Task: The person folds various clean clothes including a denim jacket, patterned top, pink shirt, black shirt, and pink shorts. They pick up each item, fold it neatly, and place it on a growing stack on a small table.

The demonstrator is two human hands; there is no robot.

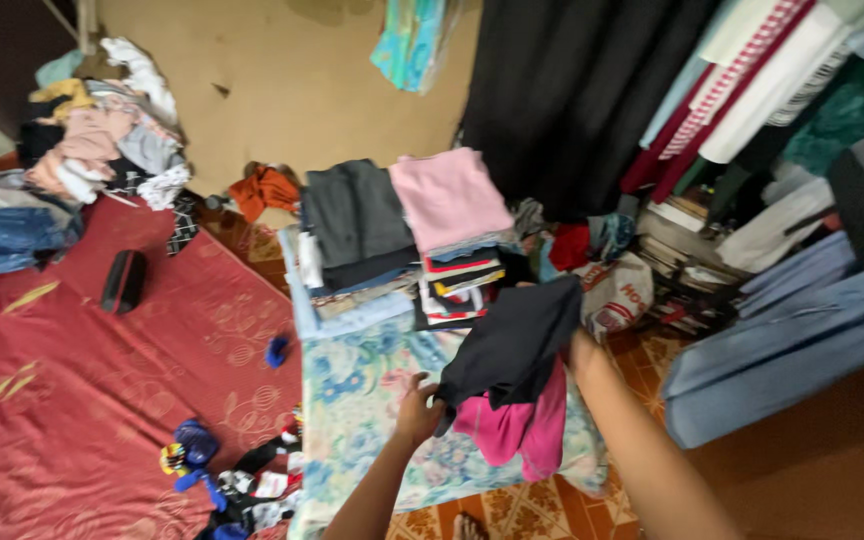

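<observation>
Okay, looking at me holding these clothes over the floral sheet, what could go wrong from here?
1. The pink garment hangs loose below the dark garment, gripped only at the edges by your left hand and right hand; it may slip out and unfold.
2. The folded stack topped by a pink piece stands tall just behind; a sweep of the arm might topple it.
3. Toys lie near the floral sheet, a possible tripping hazard.
</observation>
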